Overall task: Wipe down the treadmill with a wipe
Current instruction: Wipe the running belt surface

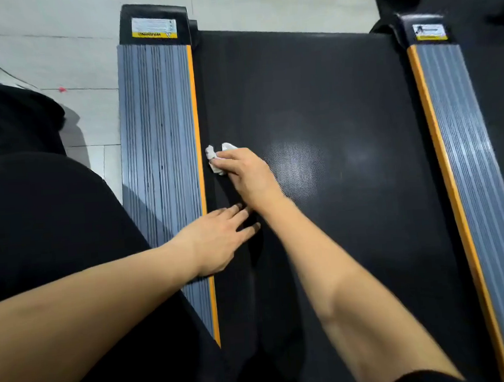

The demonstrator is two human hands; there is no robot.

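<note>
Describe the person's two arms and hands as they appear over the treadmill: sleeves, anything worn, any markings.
Both forearms are bare down to the left hand and the right hand. No watch, ring, glove or marking shows on either. A dark sleeve edge shows on the right arm at the bottom of the frame; the left arm's sleeve is out of view.

I see even, fairly bright indoor light from overhead. It throws a soft pale glare patch on the black treadmill belt [317, 162], where the weave texture shows. My right hand [245, 173] and left hand [218, 238] cast short dark shadows on the belt just beside them. The grey side rails [161, 167] bow outward from wide-angle distortion. The whole picture is slightly soft, the warning labels [153, 27] unreadable, and the corners fall dark.
</note>
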